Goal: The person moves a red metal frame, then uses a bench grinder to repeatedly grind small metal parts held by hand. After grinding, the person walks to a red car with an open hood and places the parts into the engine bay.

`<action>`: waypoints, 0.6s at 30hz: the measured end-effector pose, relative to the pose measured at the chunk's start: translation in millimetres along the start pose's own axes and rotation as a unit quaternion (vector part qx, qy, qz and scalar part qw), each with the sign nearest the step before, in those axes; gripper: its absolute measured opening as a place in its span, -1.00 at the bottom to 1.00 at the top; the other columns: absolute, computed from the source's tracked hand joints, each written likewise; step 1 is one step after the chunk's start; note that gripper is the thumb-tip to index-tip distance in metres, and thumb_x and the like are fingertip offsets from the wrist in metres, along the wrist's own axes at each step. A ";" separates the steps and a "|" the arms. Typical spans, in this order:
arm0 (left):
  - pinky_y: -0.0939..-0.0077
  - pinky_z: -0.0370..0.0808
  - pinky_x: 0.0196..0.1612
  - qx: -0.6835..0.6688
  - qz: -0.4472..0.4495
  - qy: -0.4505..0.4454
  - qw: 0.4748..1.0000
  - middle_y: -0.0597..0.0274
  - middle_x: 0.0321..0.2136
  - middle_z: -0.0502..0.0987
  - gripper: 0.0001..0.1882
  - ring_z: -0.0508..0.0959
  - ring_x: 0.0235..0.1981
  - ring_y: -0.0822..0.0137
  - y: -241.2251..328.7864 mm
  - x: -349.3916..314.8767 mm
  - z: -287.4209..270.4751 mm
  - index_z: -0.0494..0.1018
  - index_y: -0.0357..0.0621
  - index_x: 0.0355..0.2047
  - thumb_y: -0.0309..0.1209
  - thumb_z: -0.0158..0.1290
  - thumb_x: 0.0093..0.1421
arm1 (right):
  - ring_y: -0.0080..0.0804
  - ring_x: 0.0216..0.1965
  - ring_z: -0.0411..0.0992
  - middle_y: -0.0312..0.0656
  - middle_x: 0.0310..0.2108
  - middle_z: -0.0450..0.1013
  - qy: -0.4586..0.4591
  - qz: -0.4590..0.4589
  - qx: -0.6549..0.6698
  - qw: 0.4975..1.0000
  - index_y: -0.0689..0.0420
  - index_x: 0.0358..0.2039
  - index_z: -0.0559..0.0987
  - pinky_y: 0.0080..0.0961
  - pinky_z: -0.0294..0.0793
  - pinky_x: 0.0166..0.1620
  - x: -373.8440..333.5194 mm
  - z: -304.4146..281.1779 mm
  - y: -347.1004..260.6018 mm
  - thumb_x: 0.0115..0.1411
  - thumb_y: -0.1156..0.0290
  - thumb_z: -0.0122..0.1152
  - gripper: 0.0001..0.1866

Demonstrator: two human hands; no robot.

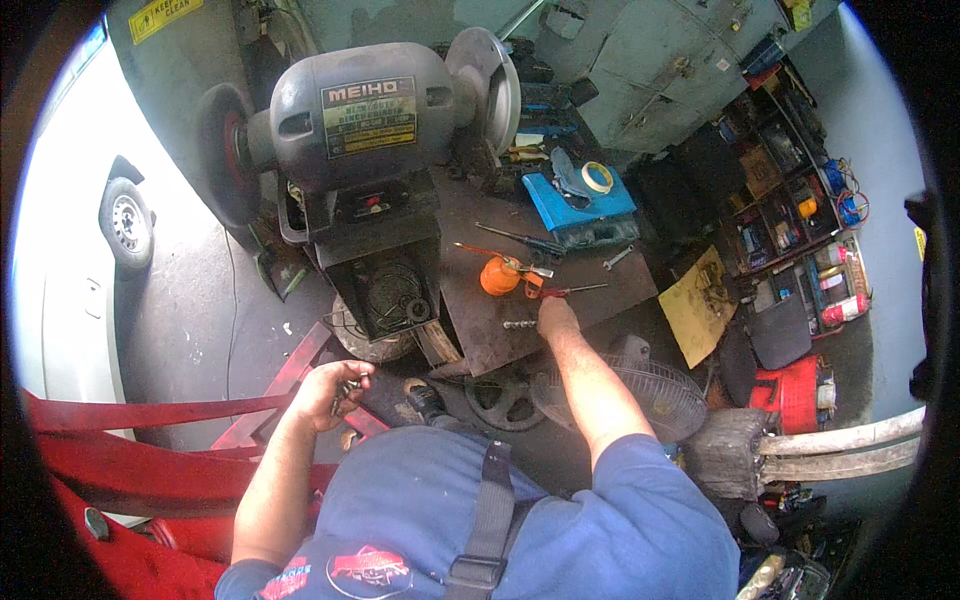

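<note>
Over the dark metal bench top (490, 345), my right hand (558, 318) is curled low, its fingertips mostly hidden. They meet the red handle of a screwdriver (585, 288) whose shaft points right. Beside the hand, on its left, lies a spiral metal piece (519, 324) like a drill bit. Just beyond stands an orange oil can (500, 276) with a thin spout. My left hand (340, 393), raised in front of my body at the left, is closed around small dark metal parts (349, 388); their exact kind is too small to tell.
A grey bench grinder (365, 105) stands at the back left on a metal stand. Farther back on the bench are a blue case (570, 205), a tape roll (597, 178) and a spanner (618, 258). A fan (640, 395) sits below my right forearm; red metal beams (150, 450) flank my left.
</note>
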State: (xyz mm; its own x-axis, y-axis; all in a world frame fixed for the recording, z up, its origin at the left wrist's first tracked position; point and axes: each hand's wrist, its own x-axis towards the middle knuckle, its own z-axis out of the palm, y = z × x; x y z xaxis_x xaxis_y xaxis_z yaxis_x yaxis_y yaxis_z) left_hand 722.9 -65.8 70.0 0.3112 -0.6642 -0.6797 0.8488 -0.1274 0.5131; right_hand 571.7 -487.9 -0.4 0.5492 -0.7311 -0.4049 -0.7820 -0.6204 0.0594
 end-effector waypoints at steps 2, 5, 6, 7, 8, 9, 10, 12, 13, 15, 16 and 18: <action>0.78 0.24 -0.61 0.060 0.016 0.004 0.998 0.34 -0.45 0.49 -0.79 0.35 -0.59 0.58 0.1 -4.5 9.8 0.50 -0.16 -0.18 -0.40 -0.02 0.22 | -0.06 -0.07 0.50 0.08 -0.15 0.52 -0.015 -0.004 -0.010 1.000 0.23 -0.19 0.59 -0.22 0.53 -0.05 -6.5 -13.5 -2.5 0.16 0.49 0.04 -0.76; 0.79 0.24 -0.56 0.082 0.011 -0.023 0.996 0.40 -0.44 0.50 -0.75 0.35 -0.56 0.61 2.9 -12.4 23.2 0.50 -0.16 -0.16 -0.29 0.03 0.26 | -0.04 -0.09 0.50 0.06 -0.13 0.52 -0.014 0.012 0.005 1.000 0.23 -0.14 0.57 -0.24 0.51 -0.04 -31.9 -53.4 -14.0 0.13 0.43 0.15 -0.72; 0.80 0.24 -0.56 0.085 0.008 -0.023 0.996 0.41 -0.45 0.50 -0.74 0.35 -0.56 0.61 4.0 -15.2 27.7 0.50 -0.17 -0.16 -0.25 0.04 0.27 | -0.05 -0.11 0.51 0.05 -0.14 0.52 0.019 -0.061 0.051 0.997 0.23 -0.14 0.56 -0.26 0.51 -0.05 -47.1 -68.1 -23.7 0.12 0.38 0.21 -0.69; 0.79 0.21 -0.56 0.089 0.013 -0.039 0.995 0.45 -0.49 0.48 -0.67 0.32 -0.55 0.62 7.6 -18.7 31.4 0.50 -0.17 -0.17 -0.15 0.05 0.28 | -0.07 -0.13 0.52 0.05 -0.15 0.53 0.030 -0.105 0.081 0.991 0.23 -0.13 0.56 -0.27 0.51 -0.05 -66.8 -85.3 -32.9 0.10 0.33 0.26 -0.66; 0.77 0.17 -0.59 0.086 0.020 -0.043 0.995 0.46 -0.52 0.45 -0.66 0.30 -0.58 0.62 10.3 -20.4 36.3 0.49 -0.16 -0.17 -0.13 0.05 0.28 | -0.12 -0.15 0.53 0.04 -0.17 0.53 0.047 -0.189 0.182 0.964 0.23 -0.12 0.56 -0.31 0.52 -0.07 -87.2 -99.5 -48.8 0.07 0.27 0.30 -0.61; 0.76 0.16 -0.60 0.068 0.054 -0.033 0.996 0.47 -0.55 0.42 -0.65 0.28 -0.60 0.62 12.4 -22.3 42.1 0.49 -0.17 -0.17 -0.12 0.05 0.27 | -0.18 -0.17 0.54 0.03 -0.18 0.54 0.048 -0.259 0.284 0.922 0.22 -0.11 0.56 -0.34 0.52 -0.08 -109.4 -109.4 -69.4 0.05 0.22 0.35 -0.55; 0.74 0.14 -0.62 0.053 0.084 -0.024 0.995 0.47 -0.57 0.40 -0.64 0.26 -0.63 0.62 14.9 -23.9 48.3 0.50 -0.17 -0.16 -0.12 0.05 0.27 | -0.36 -0.23 0.54 -0.07 -0.26 0.56 0.010 -0.303 0.361 0.882 0.20 -0.10 0.56 -0.41 0.52 -0.11 -132.9 -116.0 -92.5 0.04 0.20 0.37 -0.53; 0.74 0.15 -0.63 0.024 0.180 0.030 0.983 0.48 -0.60 0.37 -0.63 0.24 -0.65 0.63 19.5 -24.7 62.1 0.51 -0.19 -0.16 -0.11 0.06 0.27 | -0.57 -0.33 0.49 -0.25 -0.35 0.51 -0.083 -0.387 0.489 0.777 0.19 -0.06 0.53 -0.58 0.52 -0.22 -174.9 -122.0 -139.2 0.08 0.26 0.37 -0.56; 0.73 0.15 -0.64 0.002 0.221 0.056 0.974 0.49 -0.61 0.36 -0.62 0.23 -0.67 0.63 23.9 -25.8 66.5 0.51 -0.19 -0.17 -0.11 0.06 0.27 | -0.59 -0.33 0.49 -0.25 -0.33 0.51 -0.088 -0.408 0.479 0.773 0.20 -0.05 0.51 -0.62 0.52 -0.25 -187.5 -124.1 -162.6 0.12 0.31 0.33 -0.59; 0.74 0.16 -0.64 0.026 0.285 0.115 0.951 0.50 -0.62 0.35 -0.62 0.23 -0.67 0.65 36.4 -31.6 69.2 0.53 -0.19 -0.16 -0.11 0.07 0.26 | -0.59 -0.34 0.49 -0.27 -0.37 0.51 -0.141 -0.379 0.540 0.738 0.24 -0.10 0.49 -0.63 0.52 -0.27 -197.1 -129.2 -200.1 0.17 0.39 0.26 -0.68; 0.75 0.16 -0.64 0.034 0.313 0.145 0.938 0.51 -0.63 0.34 -0.62 0.23 -0.67 0.65 44.3 -35.4 68.7 0.53 -0.19 -0.16 -0.12 0.08 0.26 | -0.59 -0.34 0.50 -0.27 -0.38 0.51 -0.157 -0.364 0.576 0.715 0.25 -0.13 0.49 -0.63 0.52 -0.27 -195.9 -131.9 -215.8 0.18 0.42 0.24 -0.72; 0.77 0.17 -0.64 0.014 0.328 0.180 0.927 0.51 -0.62 0.36 -0.62 0.24 -0.67 0.67 58.8 -45.2 63.4 0.55 -0.16 -0.10 -0.13 0.09 0.25 | -0.57 -0.35 0.51 -0.24 -0.39 0.53 -0.149 -0.352 0.593 0.708 0.26 -0.17 0.49 -0.63 0.52 -0.28 -188.9 -135.5 -239.0 0.17 0.46 0.25 -0.76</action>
State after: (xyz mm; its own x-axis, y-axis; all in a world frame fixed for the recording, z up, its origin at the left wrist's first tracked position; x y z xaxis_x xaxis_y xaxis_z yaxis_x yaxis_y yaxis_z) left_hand 731.6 -89.9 164.1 0.8837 -0.3171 -0.3444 0.4160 0.1945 0.8883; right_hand 694.9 -239.9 185.6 0.9778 -0.1577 -0.1381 -0.1393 0.0033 -0.9902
